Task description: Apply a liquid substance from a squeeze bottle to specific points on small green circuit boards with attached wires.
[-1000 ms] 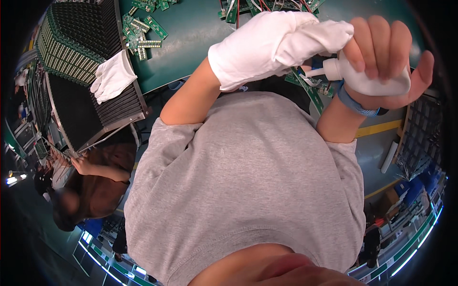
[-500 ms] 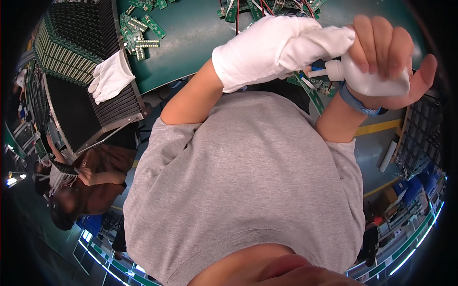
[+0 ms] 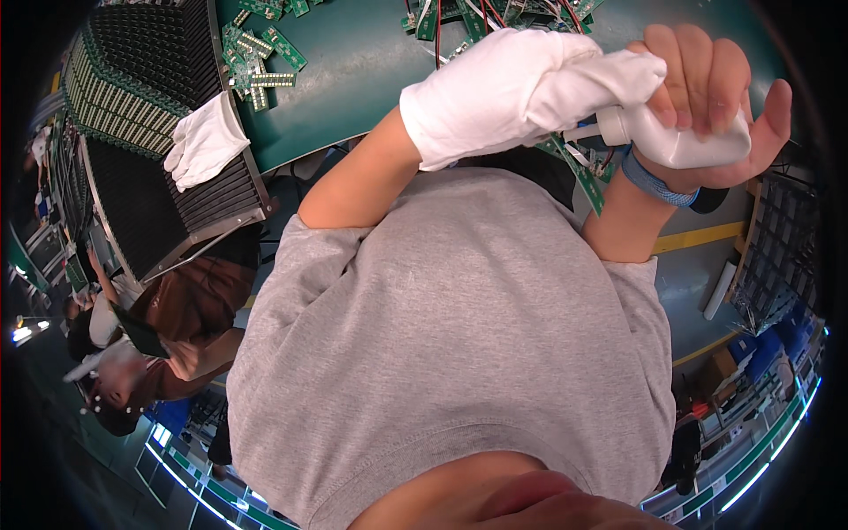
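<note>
Green tabletop (image 3: 353,79) beyond, right grip (image 3: 709,84) curls over white bottle (image 3: 698,148).

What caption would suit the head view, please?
A bare right hand grips a white plastic squeeze bottle beside a white-gloved left hand.

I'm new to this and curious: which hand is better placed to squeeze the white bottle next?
Probably the right hand: it's bare and grips the white bottle. The gloved left hand is by the nozzle, its grasp unclear.
</note>
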Action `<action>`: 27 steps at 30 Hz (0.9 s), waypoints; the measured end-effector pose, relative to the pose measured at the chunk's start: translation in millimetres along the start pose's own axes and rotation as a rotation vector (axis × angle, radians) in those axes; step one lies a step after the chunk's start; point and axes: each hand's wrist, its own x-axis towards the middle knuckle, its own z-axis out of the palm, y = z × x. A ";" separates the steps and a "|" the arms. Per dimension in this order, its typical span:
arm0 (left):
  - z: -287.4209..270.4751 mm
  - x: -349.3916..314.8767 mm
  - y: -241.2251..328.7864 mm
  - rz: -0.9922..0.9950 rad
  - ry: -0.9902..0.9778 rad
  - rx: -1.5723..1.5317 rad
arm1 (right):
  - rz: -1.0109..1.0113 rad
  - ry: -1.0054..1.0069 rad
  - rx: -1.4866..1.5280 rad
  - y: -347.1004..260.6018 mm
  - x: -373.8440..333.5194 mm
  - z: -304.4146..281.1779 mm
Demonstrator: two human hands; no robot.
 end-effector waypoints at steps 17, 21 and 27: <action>-5.3 -2.9 5.0 0.057 -0.028 0.029 | -0.018 0.050 0.009 2.8 -3.0 0.7; -6.9 -2.2 8.7 -0.073 -0.090 -0.119 | -0.011 0.040 0.010 2.8 -3.5 -2.5; -13.6 -0.8 -15.0 0.263 -0.010 0.332 | -0.040 0.074 -0.070 5.2 -2.4 0.2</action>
